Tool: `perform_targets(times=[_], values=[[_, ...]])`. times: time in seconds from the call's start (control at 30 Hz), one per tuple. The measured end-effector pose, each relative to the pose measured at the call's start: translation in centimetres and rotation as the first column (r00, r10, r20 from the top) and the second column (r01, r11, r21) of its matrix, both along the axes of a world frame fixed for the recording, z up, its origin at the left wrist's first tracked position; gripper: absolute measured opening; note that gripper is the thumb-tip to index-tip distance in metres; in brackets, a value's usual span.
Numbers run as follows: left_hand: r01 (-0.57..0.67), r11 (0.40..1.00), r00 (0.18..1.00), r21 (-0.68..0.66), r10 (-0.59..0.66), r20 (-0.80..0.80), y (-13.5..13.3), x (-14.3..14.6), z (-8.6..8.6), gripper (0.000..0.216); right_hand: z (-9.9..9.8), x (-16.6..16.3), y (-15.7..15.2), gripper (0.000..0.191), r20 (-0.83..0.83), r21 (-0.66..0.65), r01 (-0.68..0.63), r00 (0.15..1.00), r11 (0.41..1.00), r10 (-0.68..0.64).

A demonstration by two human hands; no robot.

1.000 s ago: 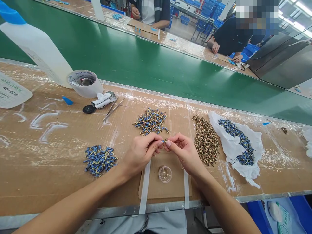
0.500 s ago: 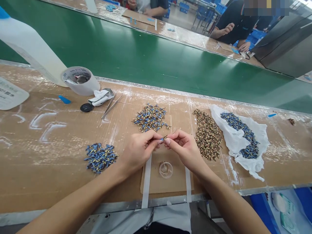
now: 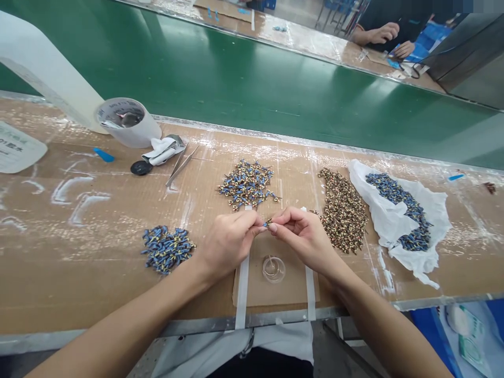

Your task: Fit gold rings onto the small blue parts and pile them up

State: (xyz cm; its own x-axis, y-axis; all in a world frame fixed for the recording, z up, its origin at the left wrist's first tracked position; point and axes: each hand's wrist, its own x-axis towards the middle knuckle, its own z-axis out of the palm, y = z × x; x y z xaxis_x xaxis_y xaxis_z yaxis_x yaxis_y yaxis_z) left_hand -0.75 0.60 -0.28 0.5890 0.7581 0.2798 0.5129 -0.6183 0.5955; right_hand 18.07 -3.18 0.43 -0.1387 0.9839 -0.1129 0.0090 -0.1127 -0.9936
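Note:
My left hand (image 3: 232, 239) and my right hand (image 3: 302, 233) meet fingertip to fingertip over the cardboard pad. Pinched between them is a small blue and brass-coloured piece (image 3: 266, 223), mostly covered by the fingers. Below it on the pad stands a small clear round cup (image 3: 273, 269) with a thin stick in it. Beyond my hands lies a pile of blue and brass-coloured pieces (image 3: 248, 184). A pile of blue and yellow pieces (image 3: 167, 249) is left of my left forearm. Right of my right hand is a heap of brass-coloured pieces (image 3: 344, 212).
White cloth (image 3: 435, 210) at the right bears more small blue pieces. Tweezers (image 3: 181, 167), a black cap (image 3: 140, 167), a white tub (image 3: 145, 128) and white bottles (image 3: 18, 149) stand or lie at the left. Across the green belt (image 3: 236, 79), another person's hands work.
The whole view has shifted slightly, so the table's things appear a little higher and further right. My hands keep their pinch on the small piece; the left hand's fingers have turned slightly.

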Motion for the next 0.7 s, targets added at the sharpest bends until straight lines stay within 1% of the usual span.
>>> perform_targets(times=[0.2,0.3,0.43,0.5,0.6,0.7], values=[[0.057,0.998,0.998,-0.013,-0.057,-0.01,0.1,-0.1,0.0,0.013,-0.3,0.8,0.5,0.016,-0.032,-0.084,-0.1,0.995,0.991,0.098],[0.06,0.997,0.998,-0.041,-0.06,0.004,0.0,-0.1,0.2,0.013,-0.5,0.8,0.6,0.018,-0.062,-0.093,-0.13,0.99,0.987,0.124],[0.015,0.989,1.0,-0.145,-0.012,0.02,-0.2,-0.1,0.6,0.014,-0.7,0.3,0.3,0.019,-0.035,-0.058,-0.101,0.994,0.993,0.099],[-0.009,0.985,1.0,-0.172,0.012,0.017,-0.3,0.0,0.7,0.015,-0.9,0.0,0.1,0.019,-0.009,-0.048,-0.07,0.998,0.996,0.07],[-0.023,0.986,1.0,-0.164,0.024,0.001,-0.3,-0.1,0.6,0.015,-1.2,-0.3,0.0,0.02,0.004,-0.041,-0.046,0.999,0.998,0.046],[0.007,0.991,1.0,-0.131,-0.008,-0.009,-0.1,-0.2,0.4,0.014,-1.2,-0.3,0.1,0.021,-0.008,-0.047,-0.059,0.998,0.997,0.058]])
